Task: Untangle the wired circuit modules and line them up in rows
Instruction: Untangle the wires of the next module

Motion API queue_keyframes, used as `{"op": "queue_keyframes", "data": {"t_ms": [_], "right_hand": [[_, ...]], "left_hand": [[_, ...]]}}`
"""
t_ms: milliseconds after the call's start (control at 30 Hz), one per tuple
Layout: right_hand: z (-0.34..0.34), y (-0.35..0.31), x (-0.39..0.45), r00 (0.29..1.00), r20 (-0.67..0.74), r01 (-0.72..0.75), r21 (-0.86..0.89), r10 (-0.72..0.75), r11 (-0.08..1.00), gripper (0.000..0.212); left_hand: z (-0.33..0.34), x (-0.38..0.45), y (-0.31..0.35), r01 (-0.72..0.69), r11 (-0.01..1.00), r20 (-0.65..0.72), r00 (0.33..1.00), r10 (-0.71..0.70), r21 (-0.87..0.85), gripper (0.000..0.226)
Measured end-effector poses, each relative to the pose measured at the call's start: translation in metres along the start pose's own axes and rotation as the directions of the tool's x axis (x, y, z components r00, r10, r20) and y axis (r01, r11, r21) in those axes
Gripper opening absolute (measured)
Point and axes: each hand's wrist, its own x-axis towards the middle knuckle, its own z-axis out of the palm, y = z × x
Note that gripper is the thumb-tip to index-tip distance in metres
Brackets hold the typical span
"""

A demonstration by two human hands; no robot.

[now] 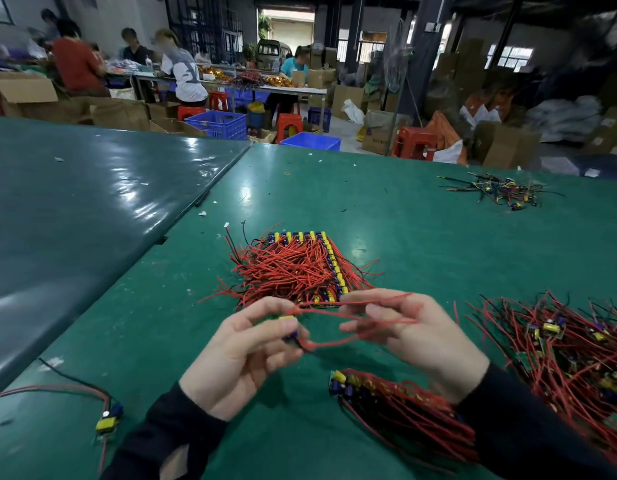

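My left hand (244,358) pinches a small circuit module (289,327) with a yellow and a blue part, just above the green table. Its red wires (345,315) stretch right into my right hand (421,337), whose fingers pinch them. Behind my hands lies a stack of modules in rows (300,268), yellow parts along the far and right edges, red wires fanned to the left. A second row of modules (397,407) lies under my right forearm. A tangled heap of modules (570,344) sits at the right.
A single module with red and black wires (108,419) lies near left. A small tangle of dark-wired parts (501,194) sits far right on the green table (386,202). A darker table (92,202) adjoins on the left. People work at tables far behind.
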Motion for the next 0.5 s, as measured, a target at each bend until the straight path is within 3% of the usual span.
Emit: {"op": "queue_keyframes", "data": {"t_ms": [33,67,133,200,300,400,500], "right_hand": [[0.001,-0.003,0.000,0.991,0.084,-0.119,0.228,0.103,0.966,0.023],[0.003,-0.006,-0.002,0.969,0.189,-0.216,0.348,0.157,0.912,0.022],[0.010,-0.003,-0.010,0.925,0.336,-0.307,0.378,0.179,0.874,0.025],[0.014,0.004,-0.017,0.919,0.365,-0.303,0.407,0.151,0.862,0.027],[0.017,0.014,-0.026,0.944,0.321,-0.227,0.450,0.080,0.864,0.040],[0.025,0.024,-0.029,0.982,0.178,-0.136,0.419,0.066,0.898,0.054],[0.031,0.030,-0.030,0.996,0.063,-0.081,0.403,0.061,0.911,0.044]], "left_hand": [[0.001,-0.002,-0.002,0.004,0.999,0.055,0.998,-0.006,0.042,0.022],[0.004,-0.004,-0.003,-0.004,0.997,0.113,0.994,-0.005,0.072,0.024],[0.009,-0.007,-0.008,-0.060,0.990,0.192,0.981,0.035,0.128,0.037],[0.014,-0.006,-0.014,-0.152,0.969,0.190,0.975,0.116,0.193,0.044],[0.016,-0.002,-0.022,-0.244,0.933,0.134,0.967,0.215,0.264,0.036],[0.016,-0.001,-0.031,-0.273,0.903,0.088,0.962,0.259,0.331,0.019],[0.019,-0.003,-0.037,-0.306,0.878,0.102,0.952,0.289,0.370,0.026]]}}
